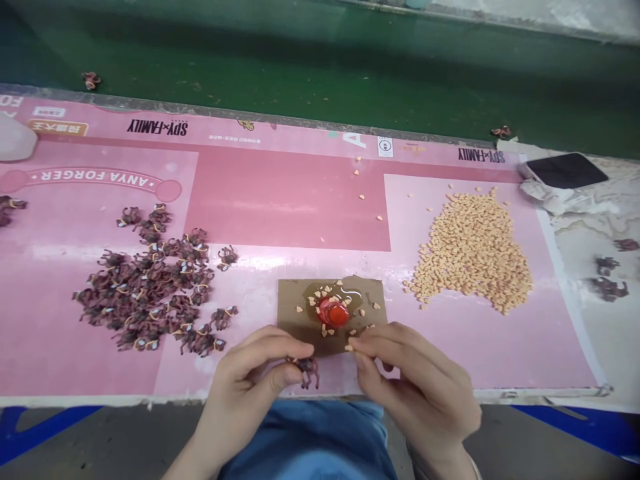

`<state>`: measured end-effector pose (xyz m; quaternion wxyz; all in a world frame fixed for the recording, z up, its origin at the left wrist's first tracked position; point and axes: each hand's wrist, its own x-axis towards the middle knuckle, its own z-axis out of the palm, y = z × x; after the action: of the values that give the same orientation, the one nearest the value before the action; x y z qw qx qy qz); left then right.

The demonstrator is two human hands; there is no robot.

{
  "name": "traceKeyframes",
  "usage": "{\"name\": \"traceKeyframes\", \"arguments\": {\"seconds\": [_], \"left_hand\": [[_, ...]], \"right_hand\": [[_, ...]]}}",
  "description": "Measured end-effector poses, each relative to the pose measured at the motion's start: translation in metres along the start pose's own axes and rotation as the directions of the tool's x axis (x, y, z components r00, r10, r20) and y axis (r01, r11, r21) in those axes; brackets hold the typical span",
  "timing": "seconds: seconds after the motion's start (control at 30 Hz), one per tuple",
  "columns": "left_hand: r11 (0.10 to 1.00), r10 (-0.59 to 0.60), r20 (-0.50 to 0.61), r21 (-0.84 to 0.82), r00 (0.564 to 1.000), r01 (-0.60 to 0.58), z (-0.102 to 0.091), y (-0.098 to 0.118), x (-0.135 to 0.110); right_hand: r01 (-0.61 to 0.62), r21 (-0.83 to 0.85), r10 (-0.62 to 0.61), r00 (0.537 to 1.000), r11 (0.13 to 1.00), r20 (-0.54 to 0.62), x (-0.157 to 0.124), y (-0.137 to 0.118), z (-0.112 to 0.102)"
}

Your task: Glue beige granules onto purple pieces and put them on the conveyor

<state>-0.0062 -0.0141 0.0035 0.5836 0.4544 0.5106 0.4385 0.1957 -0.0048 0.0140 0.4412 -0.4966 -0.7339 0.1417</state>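
Note:
My left hand [247, 387] pinches a small dark brown bundle [306, 371] between thumb and fingers, just below the near edge of a cardboard square [295, 300]. A red bottle cap [333, 312] sits on that square in a shiny puddle of glue, with peach-coloured bits scattered around it. My right hand [413, 390] is at the square's near right corner, with a tiny peach bit [349, 347] at its fingertips. Far to the right lies a heap of peach bits [470, 253]. A larger heap of dark brown bundles [150, 293] lies to the left.
All of this lies on a pink printed mat [285, 200] with a table edge along its near side. A dark-screened phone [563, 171] rests on crumpled white material at the far right. A few more brown bundles [607, 280] lie right of the mat, and green flooring [300, 60] lies beyond it.

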Motion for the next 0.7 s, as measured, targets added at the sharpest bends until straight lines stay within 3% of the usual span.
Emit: {"name": "traceKeyframes", "arguments": {"seconds": [0.13,0.37,0.7], "left_hand": [[0.999,0.044,0.117,0.004,0.992,-0.045,0.0,0.004,0.003],[0.996,0.065,0.123,0.048,0.99,-0.071,0.0,0.008,0.002],[0.971,0.172,0.018,0.162,0.985,-0.173,0.005,0.006,0.0]], "right_hand": [[0.01,0.11,-0.016,0.999,0.994,0.047,0.003,-0.011,0.004],[0.007,0.129,-0.016,0.998,0.992,0.068,0.004,-0.015,0.01],[0.194,-0.174,-0.165,0.972,0.966,0.167,-0.003,-0.019,0.001]]}}
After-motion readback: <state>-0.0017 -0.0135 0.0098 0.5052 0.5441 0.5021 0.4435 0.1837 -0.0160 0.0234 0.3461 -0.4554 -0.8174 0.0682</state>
